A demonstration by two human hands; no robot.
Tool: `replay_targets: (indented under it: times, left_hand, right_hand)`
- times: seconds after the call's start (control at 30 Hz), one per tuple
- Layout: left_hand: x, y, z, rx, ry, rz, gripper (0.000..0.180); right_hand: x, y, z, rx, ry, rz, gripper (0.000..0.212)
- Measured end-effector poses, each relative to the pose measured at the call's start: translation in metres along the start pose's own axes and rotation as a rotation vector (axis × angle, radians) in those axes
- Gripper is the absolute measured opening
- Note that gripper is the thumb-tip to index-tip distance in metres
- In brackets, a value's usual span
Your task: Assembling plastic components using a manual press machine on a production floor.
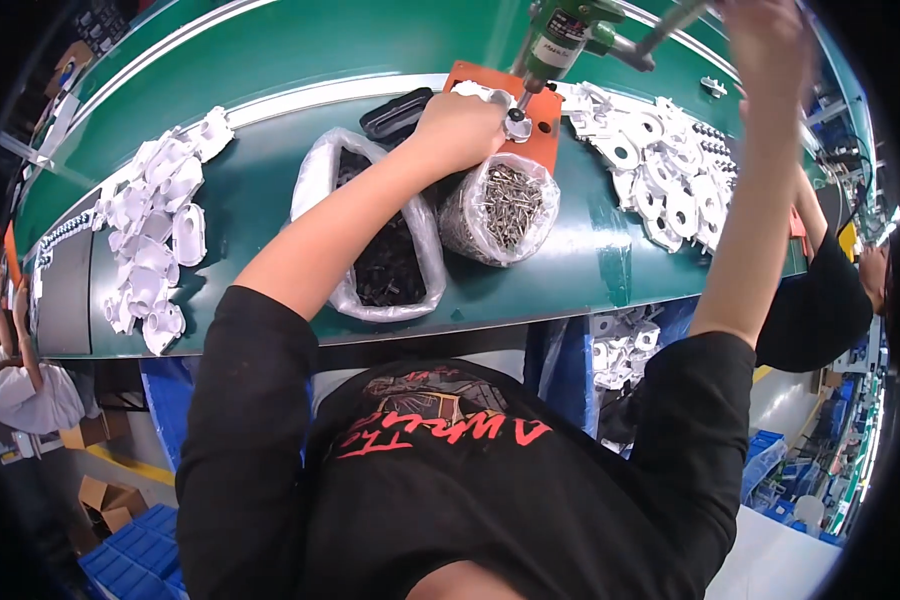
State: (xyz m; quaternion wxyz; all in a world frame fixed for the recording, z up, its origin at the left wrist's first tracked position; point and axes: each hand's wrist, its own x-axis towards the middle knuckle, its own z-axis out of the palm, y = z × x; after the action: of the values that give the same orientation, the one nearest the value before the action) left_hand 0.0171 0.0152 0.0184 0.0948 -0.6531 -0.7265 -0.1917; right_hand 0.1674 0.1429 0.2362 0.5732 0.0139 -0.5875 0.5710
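Observation:
My left hand (460, 130) is closed over a white plastic part (490, 94) on the orange fixture plate (530, 150). Just right of its fingertips, the spindle of a green bench press (560, 45) comes down to a small dark piece (516, 115) on the part. High at the upper right, my right hand (767, 35) is wrapped round the end of the press lever (670, 25); that hand is slightly blurred and partly cut off by the frame's edge. My left hand hides much of the held part.
Near the plate stand a bag of metal pins or screws (511, 207) and a bag of small black parts (425, 240). A black case (395, 115) lies behind them. White plastic parts are heaped at left (150, 230) and right (660, 170). Another person's dark sleeve (815, 310) is at right.

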Motion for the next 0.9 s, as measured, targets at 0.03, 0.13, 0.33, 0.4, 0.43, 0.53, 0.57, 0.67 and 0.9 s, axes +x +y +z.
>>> replay_targets:
  times: [0.03, 0.13, 0.33, 0.4, 0.43, 0.53, 0.57, 0.67, 0.9]
  left_hand:
    - [-0.002, 0.001, 0.001, 0.012, 0.000, 0.011, 0.021]
    - [0.000, 0.000, 0.006, 0.002, 0.089, -0.085, 0.026]
    - [0.004, -0.008, 0.017, 0.053, 0.111, -0.142, 0.031]
    - [0.013, -0.001, 0.013, 0.001, 0.094, -0.165, 0.034]
    - [0.016, -0.008, 0.015, -0.009, 0.027, -0.105, 0.038]
    - [0.021, -0.020, 0.013, -0.076, -0.036, -0.090, 0.043]
    - [0.020, -0.034, 0.025, -0.112, 0.029, -0.077, 0.046]
    - [0.026, -0.023, 0.006, -0.068, -0.002, -0.007, 0.048]
    - [0.042, -0.026, -0.003, 0.214, 0.140, -0.112, 0.045]
  right_hand:
    - [0.020, 0.026, -0.015, -0.163, 0.002, -0.015, 0.044]
    - [0.044, 0.080, -0.072, 0.560, -0.166, 0.912, 0.044]
    - [-0.030, 0.084, -0.121, -0.249, -0.214, 0.447, 0.048]
    - [-0.070, 0.054, -0.154, -0.717, -0.227, 0.412, 0.038]
    - [-0.090, 0.054, -0.172, -0.981, -0.247, 0.372, 0.038]
    - [-0.154, 0.051, -0.222, -1.614, -0.284, 0.233, 0.040]
    - [-0.170, 0.052, -0.233, -1.743, -0.277, 0.226, 0.041]
    - [-0.213, 0.053, -0.256, -1.871, -0.216, 0.205, 0.041]
    - [-0.237, 0.076, -0.264, -1.744, -0.166, 0.241, 0.043]
